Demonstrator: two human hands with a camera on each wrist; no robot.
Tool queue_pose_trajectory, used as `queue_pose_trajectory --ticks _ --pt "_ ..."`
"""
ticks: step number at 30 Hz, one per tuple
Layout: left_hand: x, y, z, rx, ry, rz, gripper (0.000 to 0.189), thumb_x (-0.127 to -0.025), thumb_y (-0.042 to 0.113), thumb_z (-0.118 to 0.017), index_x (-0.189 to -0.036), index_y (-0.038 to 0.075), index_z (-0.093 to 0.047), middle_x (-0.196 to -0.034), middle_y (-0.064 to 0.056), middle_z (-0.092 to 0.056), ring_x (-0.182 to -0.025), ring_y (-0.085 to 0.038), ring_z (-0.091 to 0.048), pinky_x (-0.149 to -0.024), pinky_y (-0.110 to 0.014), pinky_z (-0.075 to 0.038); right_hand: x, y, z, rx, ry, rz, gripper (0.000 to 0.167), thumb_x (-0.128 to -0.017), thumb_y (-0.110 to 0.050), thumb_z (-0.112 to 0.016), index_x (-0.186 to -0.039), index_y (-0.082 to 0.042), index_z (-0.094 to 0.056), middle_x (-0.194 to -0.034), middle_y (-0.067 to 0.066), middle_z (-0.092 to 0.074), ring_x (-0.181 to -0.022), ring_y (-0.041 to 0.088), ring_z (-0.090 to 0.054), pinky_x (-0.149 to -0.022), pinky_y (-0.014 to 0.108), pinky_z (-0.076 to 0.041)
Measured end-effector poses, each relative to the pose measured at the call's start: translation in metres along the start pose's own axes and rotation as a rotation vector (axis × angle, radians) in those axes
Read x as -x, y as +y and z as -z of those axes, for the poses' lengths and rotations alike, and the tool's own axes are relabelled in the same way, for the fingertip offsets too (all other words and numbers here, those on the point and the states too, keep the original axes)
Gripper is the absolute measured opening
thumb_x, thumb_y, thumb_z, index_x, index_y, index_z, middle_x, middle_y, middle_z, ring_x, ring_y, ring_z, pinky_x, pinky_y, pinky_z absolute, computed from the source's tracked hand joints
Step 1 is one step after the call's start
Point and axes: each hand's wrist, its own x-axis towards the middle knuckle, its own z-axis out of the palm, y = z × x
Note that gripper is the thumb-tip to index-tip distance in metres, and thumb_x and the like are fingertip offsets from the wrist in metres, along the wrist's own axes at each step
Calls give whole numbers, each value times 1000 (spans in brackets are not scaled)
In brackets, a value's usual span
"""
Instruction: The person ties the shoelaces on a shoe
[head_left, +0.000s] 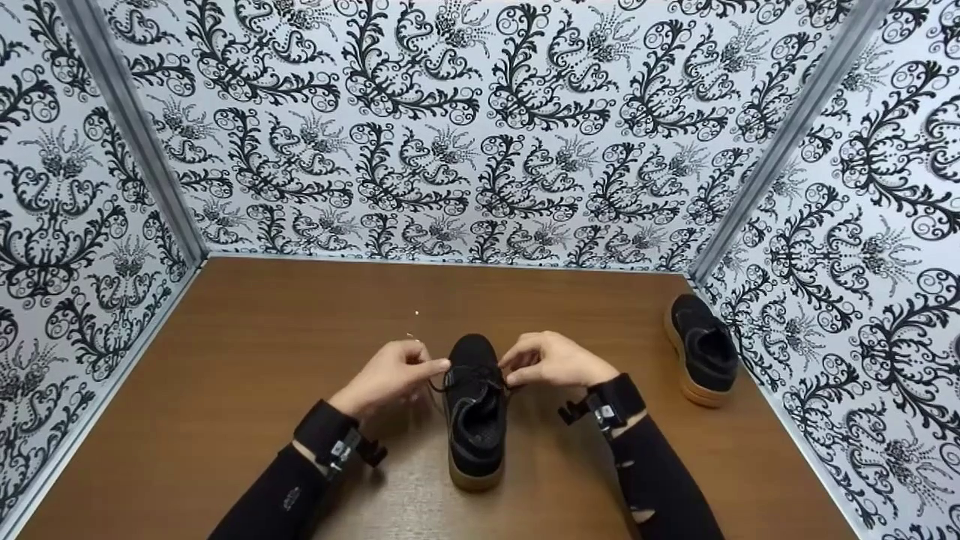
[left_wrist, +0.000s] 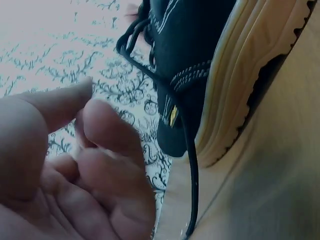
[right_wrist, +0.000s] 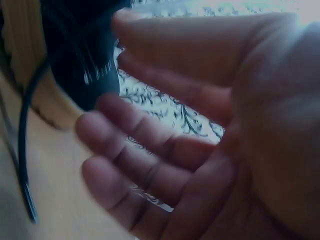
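A black lace-up shoe [head_left: 478,431] with a tan gum sole stands upright on the table, toe pointing away from me. My left hand [head_left: 390,375] is at its left side, thumb tip right by the laces; the left wrist view shows bent, loose fingers with nothing between them. A black lace [left_wrist: 192,185] hangs past that hand down to the table. On the shoe's other side is my right hand [head_left: 555,360], thumb and index fingertips close to the laces. Its other fingers are relaxed and apart in the right wrist view, where a lace end [right_wrist: 23,145] dangles beside the sole.
A second black shoe [head_left: 703,352] with the same tan sole stands at the right edge, beside the patterned wall [head_left: 847,300]. The brown wooden table [head_left: 247,337] is enclosed by patterned panels at the back, left and right. Tiny pale specks lie beyond my left hand.
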Motion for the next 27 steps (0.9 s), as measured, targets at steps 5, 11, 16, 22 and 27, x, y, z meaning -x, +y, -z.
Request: queue_pose_trajectory --ticks 5,11,16,22,27 --pt "-5 -3 -19 -72 -32 -203 21 -102 28 -84 -114 11 -85 -99 -3 -75 -79 -17 -67 -69 -28 -57 -5 -3 -9 -49 23 70 18 -95 -24 -91 -112 -18 -88 -102 1 -75 -90 14 -73 -81 30 -62" --pt "-9 -9 -37 -134 -1 -324 12 -102 21 -84 -110 12 -86 -99 1 -70 -90 -13 -62 -80 -26 -51 -5 -10 -10 -42 41 173 6 -95 -16 -90 -101 -15 -88 -100 -1 -75 -90 12 -69 -80 29 -61" --pt "-7 -10 -39 -97 14 -306 10 -104 21 -82 -103 12 -84 -96 1 -71 -85 -11 -62 -75 -25 -50 -1 -11 -6 -76 19 143 4 -97 -11 -86 -97 -15 -84 -96 -3 -75 -86 22 -74 -75 31 -62" --pt "-5 -7 -29 -33 -74 -236 12 -104 20 -81 -102 8 -83 -91 1 -71 -72 -13 -62 -66 -24 -52 13 -7 13 -34 10 4 5 -96 -18 -84 -93 -16 -81 -87 -4 -77 -78 24 -73 -72 36 -61" --pt "-4 -6 -19 -65 -154 -236 12 -104 22 -81 -99 11 -84 -87 6 -70 -75 -8 -60 -68 -23 -50 18 -4 22 93 -24 -34 7 -97 -19 -82 -90 -22 -81 -85 -14 -73 -79 10 -65 -78 32 -53"
